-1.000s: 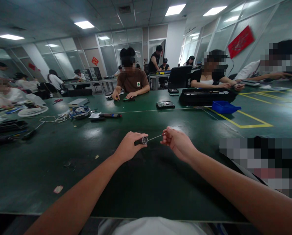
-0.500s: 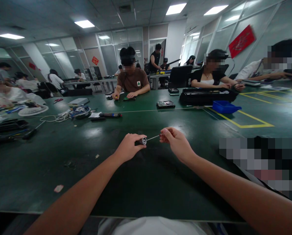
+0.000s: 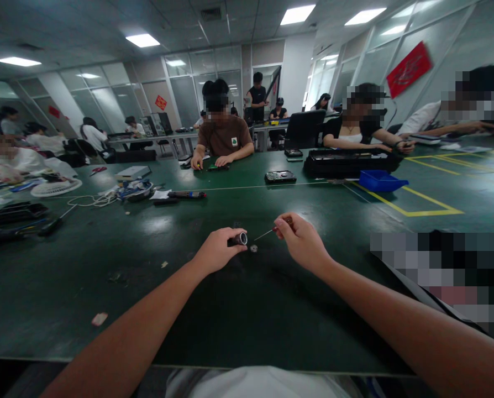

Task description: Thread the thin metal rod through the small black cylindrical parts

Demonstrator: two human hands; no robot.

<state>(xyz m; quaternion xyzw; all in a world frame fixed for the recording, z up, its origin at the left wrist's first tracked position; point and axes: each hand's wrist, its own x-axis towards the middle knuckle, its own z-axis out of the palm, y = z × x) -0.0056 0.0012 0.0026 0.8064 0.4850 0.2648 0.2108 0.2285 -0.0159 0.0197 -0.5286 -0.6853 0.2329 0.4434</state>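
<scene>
Near the middle of the green table (image 3: 214,326), my left hand (image 3: 220,249) grips a dark cylinder (image 3: 240,239) between thumb and fingers. Its round open end, with a pale rim, faces right. My right hand (image 3: 299,237) holds a thin screwdriver (image 3: 266,234) with a reddish handle, its shaft pointing left and down toward the cylinder without touching it. Below the screwdriver tip, a small pale metallic piece (image 3: 254,249) shows just right of the cylinder, apart from both hands.
Ahead are a black-and-grey tool (image 3: 188,194), an opened device (image 3: 280,177) and a blue tray (image 3: 380,181). Cables (image 3: 101,200) and a white fan grille (image 3: 56,187) lie at left. A person in brown (image 3: 224,135) sits opposite, beside a long black unit (image 3: 350,163).
The screwdriver has come out of the cylinder's end, and its shaft has tilted. The small metallic piece, earlier inside that end, now shows outside it. My left hand has hardly moved.
</scene>
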